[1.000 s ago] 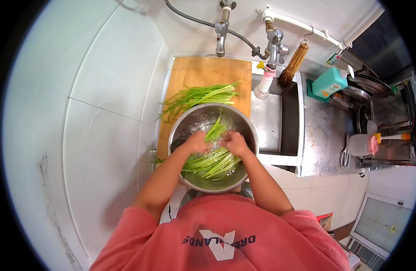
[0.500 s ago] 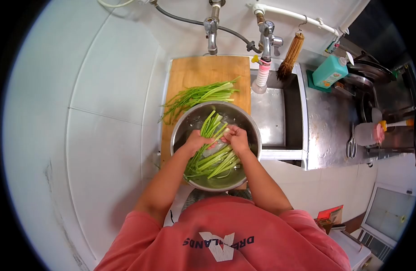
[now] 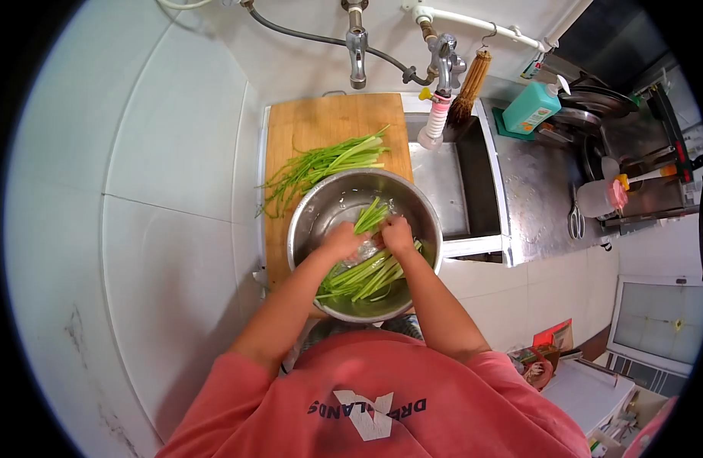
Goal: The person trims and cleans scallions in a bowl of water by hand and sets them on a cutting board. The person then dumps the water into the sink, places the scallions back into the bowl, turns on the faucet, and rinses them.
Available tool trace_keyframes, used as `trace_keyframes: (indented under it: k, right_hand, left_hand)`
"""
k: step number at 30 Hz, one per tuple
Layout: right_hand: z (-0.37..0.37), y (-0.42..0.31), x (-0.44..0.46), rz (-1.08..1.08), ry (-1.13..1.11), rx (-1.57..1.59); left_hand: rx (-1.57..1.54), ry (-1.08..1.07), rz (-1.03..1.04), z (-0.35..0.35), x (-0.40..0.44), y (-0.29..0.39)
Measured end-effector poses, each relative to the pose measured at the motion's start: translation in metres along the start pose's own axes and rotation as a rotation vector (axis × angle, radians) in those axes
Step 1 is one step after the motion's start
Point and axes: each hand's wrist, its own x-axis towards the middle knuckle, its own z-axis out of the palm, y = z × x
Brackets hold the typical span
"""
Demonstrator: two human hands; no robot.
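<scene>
A round steel basin [image 3: 304, 217] with water in it stands partly on the wooden cutting board [image 3: 328, 114]. Inside, my left hand [image 3: 345, 243] is closed around a bunch of green celery stalks [image 3: 373, 215], whose cut ends point away from me. My right hand [image 3: 398, 235] has its fingers curled against the right side of that bunch; its fingertips are partly hidden and a little blurred. More celery stalks [image 3: 363, 278] lie in the water below my hands. Behind the basin, another pile of celery [image 3: 336, 159] rests on the board.
To the right is a steel sink [image 3: 443, 191], with a pink-ended tap [image 3: 437, 114] over it. A whisk brush [image 3: 469, 88] hangs beside the tap. The counter holds a teal bottle [image 3: 531, 108], scissors [image 3: 575, 221] and a plastic jar [image 3: 599, 197]. A tiled wall [image 3: 168, 252] borders the left side.
The held bunch has dropped lower into the basin and shows shorter above my left hand. My right hand has shifted slightly down. The camera view has turned a little to the right.
</scene>
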Motion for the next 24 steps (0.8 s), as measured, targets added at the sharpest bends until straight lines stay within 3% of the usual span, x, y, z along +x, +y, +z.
trace_keyframes:
  k: [2, 3, 5, 6, 8, 10, 12, 13, 14, 15, 16, 18, 19, 20, 21, 22, 24]
  right_hand:
    - [-0.01, -0.02, -0.018, -0.013, -0.106, 0.023]
    - [-0.01, -0.026, -0.023, -0.022, -0.104, 0.023]
    - [-0.007, -0.03, -0.033, -0.274, 0.38, -0.4]
    - [-0.006, -0.03, -0.036, -0.279, 0.376, -0.399]
    - [-0.003, -0.03, -0.039, -0.698, 0.396, -0.496]
    - [-0.006, -0.034, -0.035, -0.642, 0.286, -0.545]
    - [-0.025, -0.048, -0.021, -0.179, -0.065, -0.213]
    - [-0.036, -0.058, -0.017, -0.033, -0.166, -0.229]
    - [-0.035, -0.059, -0.02, -0.031, -0.165, -0.223]
    - [-0.029, -0.057, -0.026, -0.154, -0.014, -0.343]
    - [-0.024, -0.062, -0.035, -0.282, 0.136, -0.466]
    - [-0.02, -0.065, -0.048, -0.361, 0.127, -0.498]
    - [-0.016, -0.063, -0.05, -0.582, 0.153, -0.646]
    - [-0.013, -0.06, -0.053, -0.805, 0.178, -0.79]
    - [-0.01, -0.056, -0.055, -0.796, 0.04, -0.831]
    - [-0.01, -0.054, -0.05, -0.799, 0.039, -0.83]
    - [-0.013, -0.055, -0.038, -0.626, -0.008, -0.706]
  left_hand:
    - [1.024, 0.435, 0.159, -0.002, -0.011, 0.022]
    - [1.004, 0.464, 0.132, 0.001, -0.012, 0.025]
    - [1.096, 0.418, 0.198, 0.006, -0.006, 0.008]
    - [1.189, 0.363, 0.256, 0.009, -0.008, 0.006]
    - [1.166, 0.36, 0.226, 0.003, -0.002, 0.012]
    - [0.795, -0.104, 0.006, -0.007, 0.003, 0.031]
    - [0.896, 0.022, 0.11, -0.003, -0.007, 0.029]
    - [0.844, 0.165, 0.297, -0.001, -0.012, 0.024]
    - [0.784, 0.304, 0.484, 0.001, -0.016, 0.02]
    - [1.018, 0.422, 0.505, 0.004, -0.016, 0.017]
    - [1.017, 0.42, 0.503, 0.006, -0.018, 0.019]
    - [1.223, 0.509, 0.058, 0.008, -0.022, 0.025]
    - [1.224, 0.512, 0.049, 0.009, -0.023, 0.027]
    - [1.174, 0.372, 0.008, 0.013, -0.025, 0.029]
    - [1.12, 0.234, -0.028, 0.014, -0.025, 0.03]
    - [1.119, 0.236, -0.03, 0.013, -0.025, 0.028]
    - [1.284, 0.43, 0.337, 0.007, -0.023, 0.015]
